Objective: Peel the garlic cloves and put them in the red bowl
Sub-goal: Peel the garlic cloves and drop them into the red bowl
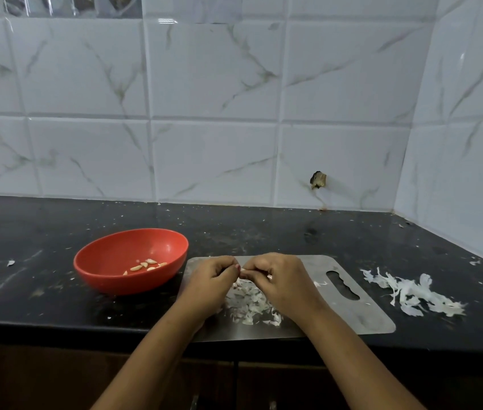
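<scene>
White marble-veined tiles (204, 84) back a black speckled counter (263, 232) (a side wall closes the corner at right). On the counter lies a steel cutting board (337, 291) with a handle slot, its middle strewn with papery skins (249, 303). Just beside its left edge sits the red bowl (110, 279), holding several pale yellow peeled cloves (145, 265). A heap of white peels (411, 294) lies on the counter right of the board. Above the board the left hand (210, 279) and right hand (278, 279) meet, fingers curled, both pinching one small garlic clove (243, 270); only its pale tip shows.
</scene>
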### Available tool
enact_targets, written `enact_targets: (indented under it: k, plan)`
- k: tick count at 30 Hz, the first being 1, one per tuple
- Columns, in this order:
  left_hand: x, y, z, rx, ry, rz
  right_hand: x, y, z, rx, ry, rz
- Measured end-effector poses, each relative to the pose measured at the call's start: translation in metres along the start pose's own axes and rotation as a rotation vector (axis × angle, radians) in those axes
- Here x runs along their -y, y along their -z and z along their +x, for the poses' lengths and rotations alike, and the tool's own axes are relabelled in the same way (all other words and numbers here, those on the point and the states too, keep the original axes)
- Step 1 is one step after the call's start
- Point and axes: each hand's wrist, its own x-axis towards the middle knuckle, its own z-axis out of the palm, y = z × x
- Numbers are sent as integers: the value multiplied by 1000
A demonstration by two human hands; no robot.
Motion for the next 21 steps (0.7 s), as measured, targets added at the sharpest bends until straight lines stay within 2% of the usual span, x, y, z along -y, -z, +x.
enact_targets:
  k: [6,10,12,15,21]
  plan:
    - [-1,0,-3,-24,-191,79,7,3,1,66,-202,375]
    - [0,-2,-3,-65,-336,268,4,5,2,101,-301,480]
    - [0,-4,-4,-86,-367,285,4,5,2,102,-321,520]
    - [-2,-4,-4,-110,-315,220,7,5,2,81,-271,459]
    - [-6,-2,-5,-65,-62,87,6,7,0,-64,-158,314]
